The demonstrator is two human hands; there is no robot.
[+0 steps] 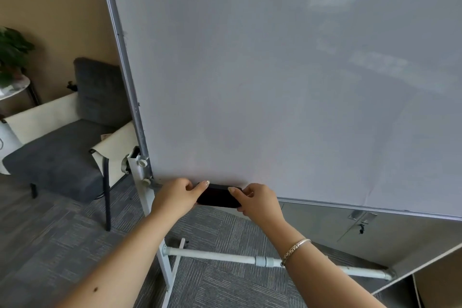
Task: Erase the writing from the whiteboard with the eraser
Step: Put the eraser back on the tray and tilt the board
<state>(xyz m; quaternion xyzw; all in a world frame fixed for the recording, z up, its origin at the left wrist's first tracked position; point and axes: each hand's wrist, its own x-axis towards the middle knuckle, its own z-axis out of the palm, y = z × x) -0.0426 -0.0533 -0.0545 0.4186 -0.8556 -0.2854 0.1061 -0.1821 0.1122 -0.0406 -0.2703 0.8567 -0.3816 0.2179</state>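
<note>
I see both hands meeting at the bottom edge of the whiteboard (275,82), near its lower left corner, with the black eraser (217,197) held between them. The left hand (177,195) grips the eraser's left end, thumb on top and fingers curled under. The right hand (260,201), with a bracelet (295,250) on its wrist, pinches the right end in the same way. The eraser lies lengthwise along the whiteboard's lower edge; I cannot tell whether it touches the surface. A grey armchair (65,150) stands left of the whiteboard.
</note>
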